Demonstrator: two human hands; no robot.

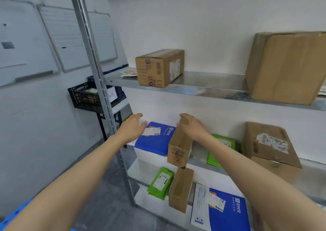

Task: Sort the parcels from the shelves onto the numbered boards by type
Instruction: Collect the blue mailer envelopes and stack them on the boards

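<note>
A person reaches both bare arms into a metal rack, where parcels lie on the middle shelf (pixel 198 157). The right hand (pixel 192 126) grasps the top end of a narrow cardboard box (pixel 178 149), fingers curled over it, the box upright and tilted at the shelf's front edge. The left hand (pixel 132 130) is released, fingers loosely spread over the left end of a blue mailer (pixel 155 142) lying flat just beside the box; contact cannot be told. A green pouch (pixel 223 145) and a labelled carton (pixel 268 142) lie further right. Two brown cartons sit on the top shelf (pixel 202 82). Whiteboards (pixel 67 36) hang on the wall to the left.
</note>
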